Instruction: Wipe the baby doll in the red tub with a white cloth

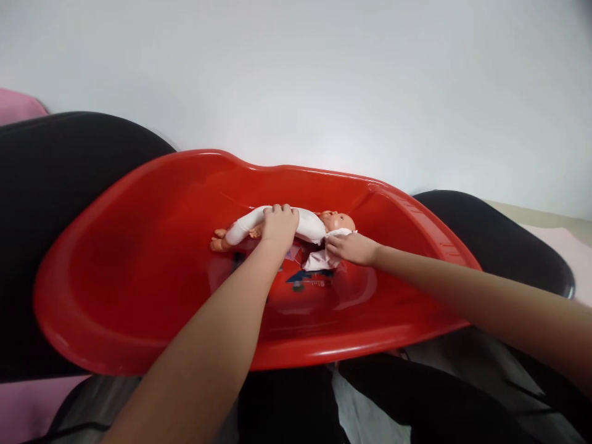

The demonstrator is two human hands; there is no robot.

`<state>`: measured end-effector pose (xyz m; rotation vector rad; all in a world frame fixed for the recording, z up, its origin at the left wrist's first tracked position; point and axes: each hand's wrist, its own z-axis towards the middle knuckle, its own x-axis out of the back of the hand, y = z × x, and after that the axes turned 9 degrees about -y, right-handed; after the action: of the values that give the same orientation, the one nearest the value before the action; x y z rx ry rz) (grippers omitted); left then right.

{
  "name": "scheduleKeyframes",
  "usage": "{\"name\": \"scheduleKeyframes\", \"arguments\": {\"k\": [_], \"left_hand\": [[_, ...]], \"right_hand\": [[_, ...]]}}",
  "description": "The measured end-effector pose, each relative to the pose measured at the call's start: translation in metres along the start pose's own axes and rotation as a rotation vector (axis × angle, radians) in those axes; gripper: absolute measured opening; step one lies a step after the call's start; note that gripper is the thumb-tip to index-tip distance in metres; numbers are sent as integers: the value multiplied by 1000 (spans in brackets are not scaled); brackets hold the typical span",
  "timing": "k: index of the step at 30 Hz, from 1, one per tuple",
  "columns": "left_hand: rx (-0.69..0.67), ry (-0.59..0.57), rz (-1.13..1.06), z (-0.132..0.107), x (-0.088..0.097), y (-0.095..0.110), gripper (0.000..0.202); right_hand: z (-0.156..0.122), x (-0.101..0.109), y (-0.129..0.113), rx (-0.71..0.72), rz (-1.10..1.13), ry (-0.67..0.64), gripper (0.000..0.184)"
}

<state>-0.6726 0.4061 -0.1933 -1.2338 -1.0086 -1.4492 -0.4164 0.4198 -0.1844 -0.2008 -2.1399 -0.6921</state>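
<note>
A baby doll [311,226] in white clothing lies on its side in a red baby bathtub [152,265]. Its head points right and its bare feet left. My left hand [281,223] is curled over the doll's middle, fingers closed around the body. Beside the doll's head and neck, my right hand [352,248] pinches a pale pink-white cloth [320,260], part of which hangs down toward the tub floor. Whether this cloth is a loose piece or a sleeve of the doll's clothing, I cannot tell.
The tub spans a black chair [83,160] on the left and another black chair seat [509,240] on the right. Behind them rises a white wall [296,80]. Pink surfaces show at the left edge. My dark-clothed legs [287,407] are close to the tub's near rim.
</note>
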Motion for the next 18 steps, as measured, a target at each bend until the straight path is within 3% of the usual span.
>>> {"name": "scheduleKeyframes", "arguments": {"k": [3, 6, 11, 14, 18], "left_hand": [[-4, -13, -15, -1, 2, 1, 35], [-7, -30, -22, -2, 5, 3, 36], [3, -80, 11, -3, 8, 9, 37], [14, -146, 31, -5, 8, 15, 37], [11, -263, 48, -11, 11, 20, 38]], "right_hand": [[-12, -3, 12, -26, 16, 23, 45], [-22, -19, 17, -86, 77, -84, 45], [-36, -42, 12, -448, 384, -310, 21], [-40, -36, 3, -491, 436, -346, 17], [-43, -4, -10, -362, 756, -204, 25]]}}
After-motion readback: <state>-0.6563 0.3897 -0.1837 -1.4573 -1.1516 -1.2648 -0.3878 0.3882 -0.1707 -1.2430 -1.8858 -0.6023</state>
